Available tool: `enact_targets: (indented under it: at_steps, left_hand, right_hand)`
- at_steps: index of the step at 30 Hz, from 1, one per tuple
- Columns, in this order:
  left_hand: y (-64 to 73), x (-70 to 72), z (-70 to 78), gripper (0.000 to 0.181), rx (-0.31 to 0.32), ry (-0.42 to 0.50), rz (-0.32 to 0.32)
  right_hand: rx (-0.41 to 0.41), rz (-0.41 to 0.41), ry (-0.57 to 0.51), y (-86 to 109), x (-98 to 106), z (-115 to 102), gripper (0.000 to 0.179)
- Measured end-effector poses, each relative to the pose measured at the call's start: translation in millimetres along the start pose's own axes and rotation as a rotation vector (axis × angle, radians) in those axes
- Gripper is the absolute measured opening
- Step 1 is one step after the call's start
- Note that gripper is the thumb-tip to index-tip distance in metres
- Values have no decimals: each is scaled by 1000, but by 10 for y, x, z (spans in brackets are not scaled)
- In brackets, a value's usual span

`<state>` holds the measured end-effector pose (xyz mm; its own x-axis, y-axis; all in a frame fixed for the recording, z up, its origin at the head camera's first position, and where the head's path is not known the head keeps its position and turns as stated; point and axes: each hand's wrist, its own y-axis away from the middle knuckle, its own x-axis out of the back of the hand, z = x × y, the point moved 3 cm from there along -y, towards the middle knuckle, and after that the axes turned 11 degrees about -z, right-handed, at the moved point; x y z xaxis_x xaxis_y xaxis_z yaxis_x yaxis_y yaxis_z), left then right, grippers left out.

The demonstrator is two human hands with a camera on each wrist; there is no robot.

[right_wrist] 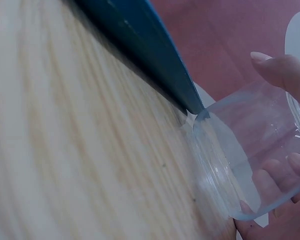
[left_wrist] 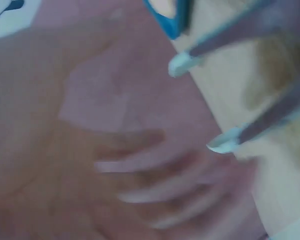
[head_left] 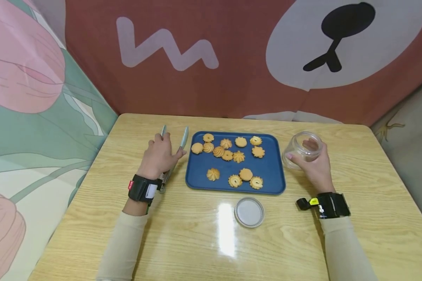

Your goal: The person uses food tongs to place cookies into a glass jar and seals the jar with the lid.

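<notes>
My right hand (head_left: 316, 166) holds a clear jar (head_left: 297, 146) by its side, thumb on the near side and fingers around the far side. The right wrist view shows the jar (right_wrist: 245, 155) standing on the table, close to the tray. Over a pair of tongs (head_left: 184, 138) is my left hand (head_left: 158, 156), its fingers extended and its thumb near one arm of the tongs. The light blue tips of the tongs (left_wrist: 225, 140) stand spread apart in the left wrist view, and the fingers there are not wrapped around them.
Between the hands lies a blue tray (head_left: 204, 180) with several cookies (head_left: 213, 174) scattered on it. A round lid (head_left: 249, 212) rests on the wooden table (head_left: 183, 242) in front of the tray. A printed cloth (head_left: 232, 93) hangs behind the table's far edge.
</notes>
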<state>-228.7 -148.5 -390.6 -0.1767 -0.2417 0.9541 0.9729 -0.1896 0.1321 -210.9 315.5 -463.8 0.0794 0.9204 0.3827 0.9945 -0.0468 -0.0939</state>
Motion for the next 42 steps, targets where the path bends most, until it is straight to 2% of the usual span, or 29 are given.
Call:
enact_targets:
  at_steps: [3,5,6,10,15,17,20,25,30,34,37,42]
  left_hand:
    - [2,-105,-62,85,102,-7,-164]
    - [2,-167,-86,91,149,-10,-237]
    - [-3,-192,-95,95,166,-10,-252]
    - [-33,-241,-121,100,201,6,-208]
    - [-43,-269,-158,61,172,3,-208]
    - [-41,-274,-166,54,157,23,-227]
    - [-44,-274,-169,54,153,48,-236]
    - [-60,-268,-167,54,151,36,-238]
    - [-35,-217,-239,49,118,100,-219]
    - [35,-63,-307,50,107,143,-167]
    - [72,94,-282,60,71,150,-96]
    - [168,377,-118,64,-43,180,47]
  right_hand:
    - [5,4,-4,13,4,-7,89]
    - [11,6,-6,14,5,-6,88]
    - [16,4,-10,11,7,-2,88]
    - [27,-3,-12,-5,10,23,88]
    - [28,-6,-22,-8,-1,14,88]
    - [28,-5,-19,-4,-7,-3,88]
    - [33,-2,-19,3,-9,-26,87]
    - [33,5,-17,8,-6,-21,87]
    - [19,11,-16,6,-37,21,87]
    - [17,-8,-11,-2,-84,28,89]
    - [18,0,-1,2,-76,8,88]
    - [17,20,-1,1,-26,-19,87]
